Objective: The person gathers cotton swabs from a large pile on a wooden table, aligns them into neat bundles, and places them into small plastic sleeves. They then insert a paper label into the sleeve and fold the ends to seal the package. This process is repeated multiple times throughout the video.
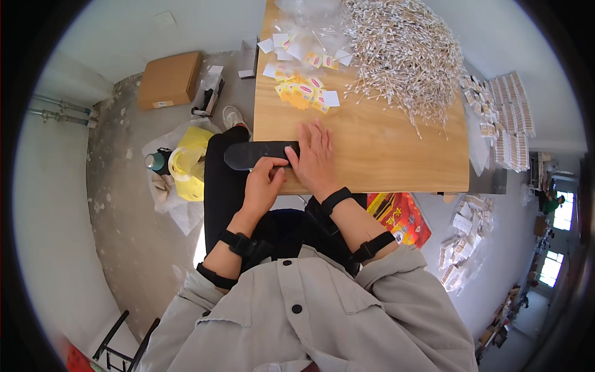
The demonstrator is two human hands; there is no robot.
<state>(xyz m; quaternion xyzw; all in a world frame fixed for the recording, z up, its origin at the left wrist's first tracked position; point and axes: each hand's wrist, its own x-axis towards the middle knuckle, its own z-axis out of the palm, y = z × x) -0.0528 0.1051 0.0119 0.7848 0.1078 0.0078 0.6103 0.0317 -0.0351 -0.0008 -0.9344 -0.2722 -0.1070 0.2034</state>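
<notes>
A long, flat black piece with a rounded left end lies across the near left edge of the wooden table, its left part sticking out past the side. My right hand rests flat on the tabletop, fingers stretched away from me, its thumb on the right end of the black piece. Just below that piece, my left hand has its fingers bent and drawn together at the near edge; what they hold, if anything, is hidden. Yellow and white printed cards lie scattered beyond my hands.
A large heap of cotton swabs covers the far right of the table, beside clear plastic bags. Stacked swab packs stand to the right. On the left floor are a cardboard box, a yellow bag and a bottle.
</notes>
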